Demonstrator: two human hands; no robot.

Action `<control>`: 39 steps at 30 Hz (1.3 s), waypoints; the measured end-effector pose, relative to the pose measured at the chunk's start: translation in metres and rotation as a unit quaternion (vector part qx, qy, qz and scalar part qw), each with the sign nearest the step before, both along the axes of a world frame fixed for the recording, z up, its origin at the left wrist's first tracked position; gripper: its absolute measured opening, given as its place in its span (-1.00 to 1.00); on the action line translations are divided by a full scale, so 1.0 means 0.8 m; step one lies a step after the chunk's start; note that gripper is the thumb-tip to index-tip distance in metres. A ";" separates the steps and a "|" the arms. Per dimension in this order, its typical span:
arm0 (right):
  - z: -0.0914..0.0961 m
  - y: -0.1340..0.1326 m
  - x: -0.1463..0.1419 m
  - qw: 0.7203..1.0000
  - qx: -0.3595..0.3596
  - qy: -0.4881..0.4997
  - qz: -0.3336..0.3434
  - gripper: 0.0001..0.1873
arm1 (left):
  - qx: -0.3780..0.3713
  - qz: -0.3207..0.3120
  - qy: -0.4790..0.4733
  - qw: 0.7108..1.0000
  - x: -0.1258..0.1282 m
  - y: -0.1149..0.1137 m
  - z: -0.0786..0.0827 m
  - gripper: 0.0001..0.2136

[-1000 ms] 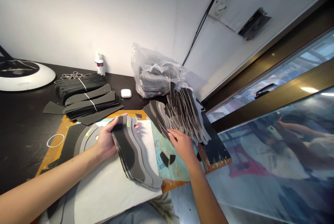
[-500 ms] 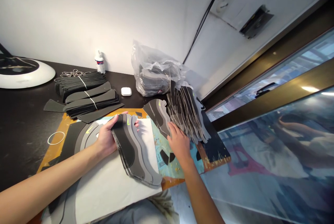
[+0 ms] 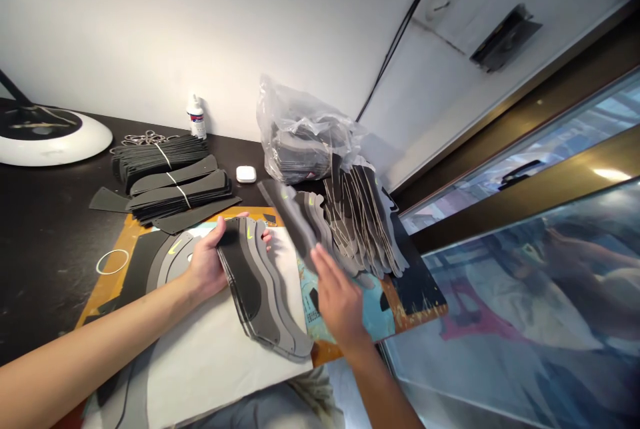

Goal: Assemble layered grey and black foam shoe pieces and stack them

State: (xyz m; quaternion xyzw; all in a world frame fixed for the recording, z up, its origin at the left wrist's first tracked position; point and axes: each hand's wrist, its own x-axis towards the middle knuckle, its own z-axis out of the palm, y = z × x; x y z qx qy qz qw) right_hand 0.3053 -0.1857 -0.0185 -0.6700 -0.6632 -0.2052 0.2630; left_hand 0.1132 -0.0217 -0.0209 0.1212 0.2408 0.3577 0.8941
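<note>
My left hand (image 3: pixel 206 266) is closed around a stack of shoe upper panels (image 3: pixel 257 289), black and grey layers with a small yellow-green mark. Its thumb lies along the left edge, and fingertips show past the right edge. In my right hand (image 3: pixel 340 299) a single shoe upper panel (image 3: pixel 295 219) is pinched near its lower end, tilted and slightly blurred. Just behind it lie more loose panels (image 3: pixel 320 216) beside a fanned row of panels (image 3: pixel 367 212). Under the left stack is a white sheet (image 3: pixel 200 376), with another grey panel (image 3: pixel 173 259) at its left.
A clear plastic bag (image 3: pixel 300 129) of panels stands against the wall. Banded dark bundles (image 3: pixel 175 189), a white bottle (image 3: pixel 197 119), a small white case (image 3: pixel 245 174) and a white ring (image 3: pixel 112 262) are on the left. A glass pane (image 3: pixel 525 322) borders the right.
My right hand has lifted one panel off the loose ones and brought it slightly left, toward the stack. My left hand keeps its hold, and the whole view has shifted slightly.
</note>
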 end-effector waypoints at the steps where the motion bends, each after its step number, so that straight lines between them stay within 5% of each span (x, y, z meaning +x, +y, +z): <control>1: 0.000 -0.007 -0.013 0.999 -0.006 -0.006 0.034 -0.52 | -0.015 0.003 0.010 1.000 0.000 0.000 -0.001 -0.59; 5: -0.011 -0.037 -0.052 0.994 -0.039 0.004 0.098 -0.50 | -0.004 0.011 0.002 1.000 0.000 0.001 -0.004 -0.49; 14: -0.035 -0.055 -0.075 0.992 -0.056 0.044 0.106 -0.50 | 0.093 -0.040 -0.061 0.993 -0.003 -0.004 -0.002 -0.08; 21: -0.040 -0.048 -0.077 0.991 -0.054 0.050 0.110 -0.51 | 0.089 -0.040 -0.020 0.995 -0.003 -0.003 0.005 -0.35; 31: -0.047 -0.047 -0.065 0.974 -0.112 0.120 0.159 -0.35 | 0.088 -0.051 -0.031 0.994 -0.002 -0.001 0.007 -0.37; 39: -0.008 -0.036 -0.036 0.944 -0.207 0.188 0.178 -0.43 | 0.064 -0.041 0.001 0.997 -0.002 0.001 -0.004 -0.33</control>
